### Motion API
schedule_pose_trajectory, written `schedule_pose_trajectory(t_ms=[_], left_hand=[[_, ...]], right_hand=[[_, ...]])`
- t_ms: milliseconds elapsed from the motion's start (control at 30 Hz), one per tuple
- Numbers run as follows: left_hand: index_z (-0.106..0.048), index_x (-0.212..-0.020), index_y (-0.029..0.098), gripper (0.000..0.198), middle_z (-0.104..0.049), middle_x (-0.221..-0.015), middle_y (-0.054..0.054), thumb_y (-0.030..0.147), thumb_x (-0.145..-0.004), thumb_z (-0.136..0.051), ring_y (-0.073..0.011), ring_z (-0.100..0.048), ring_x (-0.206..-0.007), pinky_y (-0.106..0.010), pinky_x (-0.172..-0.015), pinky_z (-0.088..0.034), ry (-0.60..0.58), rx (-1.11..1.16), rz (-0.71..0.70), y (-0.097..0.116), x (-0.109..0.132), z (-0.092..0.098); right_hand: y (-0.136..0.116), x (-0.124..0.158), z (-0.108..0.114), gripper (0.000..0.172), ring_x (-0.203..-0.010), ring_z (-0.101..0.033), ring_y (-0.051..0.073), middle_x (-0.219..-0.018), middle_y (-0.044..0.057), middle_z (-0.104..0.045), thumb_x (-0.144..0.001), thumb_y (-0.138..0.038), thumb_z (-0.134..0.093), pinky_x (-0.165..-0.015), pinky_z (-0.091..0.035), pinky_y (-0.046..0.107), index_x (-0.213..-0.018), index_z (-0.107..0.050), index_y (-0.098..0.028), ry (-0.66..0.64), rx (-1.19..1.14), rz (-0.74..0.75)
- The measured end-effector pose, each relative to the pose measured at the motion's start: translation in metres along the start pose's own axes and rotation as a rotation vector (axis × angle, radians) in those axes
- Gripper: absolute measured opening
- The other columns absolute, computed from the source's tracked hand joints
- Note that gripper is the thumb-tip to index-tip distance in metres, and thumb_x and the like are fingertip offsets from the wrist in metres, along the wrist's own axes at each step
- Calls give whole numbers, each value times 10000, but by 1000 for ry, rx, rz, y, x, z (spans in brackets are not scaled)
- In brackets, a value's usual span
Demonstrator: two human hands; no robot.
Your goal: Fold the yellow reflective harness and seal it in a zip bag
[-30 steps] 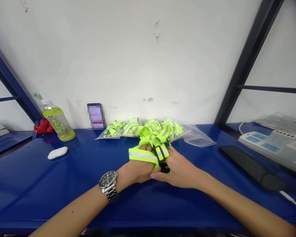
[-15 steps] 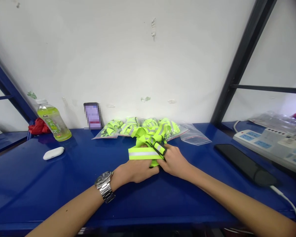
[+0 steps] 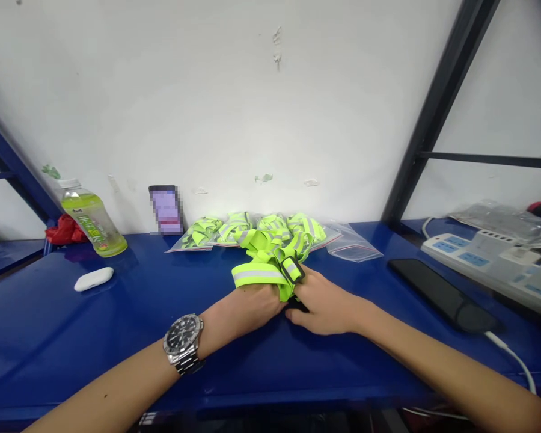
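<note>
A neon-yellow reflective strap [image 3: 259, 275] with a silver stripe lies bunched over my hands in the middle of the desk. My left hand [image 3: 256, 304], below a metal wristwatch [image 3: 183, 335], is closed on the strap, its fingertips hidden under the band. My right hand [image 3: 324, 302] grips the same strap from the right; its thumb points left beside a small black part, and the other fingers are mostly hidden. A black buckle [image 3: 293, 270] sits on the strap by the right knuckles. Behind, several clear zip bags [image 3: 193, 246] hold similar folded straps.
On the left are a green drink bottle [image 3: 97, 225], a red crumpled bag [image 3: 65, 231] and a white earphone case [image 3: 94, 279]. A phone [image 3: 167, 210] leans on the wall. A flat zip bag [image 3: 356, 245], charging phone [image 3: 444, 294] and power strip [image 3: 482, 258] lie right.
My right hand has turned flatter, with its thumb drawn clear below the strap. The strap's left loop now curves more, and the buckle has tilted. The view has shifted slightly.
</note>
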State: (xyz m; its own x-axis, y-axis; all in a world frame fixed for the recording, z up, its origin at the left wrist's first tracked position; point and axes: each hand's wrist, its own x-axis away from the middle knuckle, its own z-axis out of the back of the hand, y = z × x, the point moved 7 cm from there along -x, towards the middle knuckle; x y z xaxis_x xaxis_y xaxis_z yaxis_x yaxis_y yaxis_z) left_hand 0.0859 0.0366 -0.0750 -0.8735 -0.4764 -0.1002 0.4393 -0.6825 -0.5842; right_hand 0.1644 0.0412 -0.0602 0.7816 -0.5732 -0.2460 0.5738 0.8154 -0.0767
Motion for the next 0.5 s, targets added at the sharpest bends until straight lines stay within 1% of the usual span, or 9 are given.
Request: schedule_pose_trajectory(t_ms=[100, 200, 300, 367, 433, 500], left_hand=[[-568, -903, 122, 251, -623, -795, -85, 71, -925, -323, -181, -584, -659, -312, -669, -419, 33, -58, 7, -3, -2, 4], [-559, -943, 117, 246, -621, -846, -106, 161, -970, -318, -202, -599, -747, -316, -692, -432, 45, -38, -3, -3, 1, 6], [-539, -1003, 119, 268, -610, -905, -120, 226, -992, -294, -221, -594, -807, -334, -715, -453, 39, 61, 65, -7, 5, 7], [-518, -1066, 124, 268, -591, -982, -135, 278, -995, -310, -246, -582, -879, -367, -755, -469, 49, 161, 151, -11, 7, 6], [-510, -1085, 127, 275, -557, -1051, -157, 322, -988, -342, -282, -553, -959, -421, -799, -468, 76, 216, 250, -17, 8, 5], [-518, -1046, 128, 274, -533, -1050, -161, 341, -984, -356, -295, -527, -974, -445, -801, -460, 98, 255, 301, -20, 9, 4]], right_hand=[[1, 7, 1, 252, -1081, -537, 281, -1067, 155, -631, -933, -295, -481, -1003, -396, 454, -1041, -618, -114, 85, 4, 54], [1, 9, -4, 228, -1067, -536, 293, -1044, 173, -612, -954, -215, -432, -957, -431, 461, -1056, -594, -90, 128, 91, 64], [2, 9, -5, 205, -967, -543, 298, -962, 169, -578, -948, -207, -439, -841, -480, 458, -967, -609, -94, 149, 198, 15], [3, 7, -1, 213, -895, -534, 289, -918, 159, -546, -944, -231, -451, -756, -494, 442, -893, -615, -106, 170, 247, -33], [0, 5, 1, 215, -858, -522, 278, -865, 139, -527, -936, -220, -458, -733, -491, 427, -836, -618, -116, 176, 268, -25], [-2, 2, 3, 209, -863, -519, 270, -815, 119, -524, -921, -174, -461, -764, -484, 414, -796, -620, -121, 170, 254, 26]])
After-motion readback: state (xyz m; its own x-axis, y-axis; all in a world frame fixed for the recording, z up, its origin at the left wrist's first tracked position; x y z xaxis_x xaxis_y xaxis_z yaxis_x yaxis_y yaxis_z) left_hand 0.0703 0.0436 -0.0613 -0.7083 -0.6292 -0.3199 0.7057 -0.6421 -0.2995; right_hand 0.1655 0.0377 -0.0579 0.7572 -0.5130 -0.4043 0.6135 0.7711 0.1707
